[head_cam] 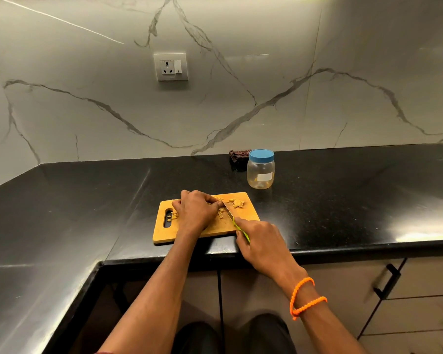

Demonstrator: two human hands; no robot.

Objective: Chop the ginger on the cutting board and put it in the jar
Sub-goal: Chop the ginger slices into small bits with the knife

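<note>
A wooden cutting board [251, 212] lies near the counter's front edge. Ginger pieces [237, 203] lie on it, some to the right of the blade and a few by the handle slot at the left. My left hand [195, 209] curls its fingers down on a bit of ginger that it mostly hides. My right hand [260, 241] grips the green handle of a knife [228, 212] whose blade rests on the board beside my left fingertips. A clear plastic jar [261, 172] with a blue lid on stands behind the board to the right.
The board sits on a black stone counter [343, 200] that wraps round to the left. A dark folded cloth [238, 155] lies behind the jar against the marble wall. A wall socket [171, 66] is above. Drawers with black handles [388, 282] are below right.
</note>
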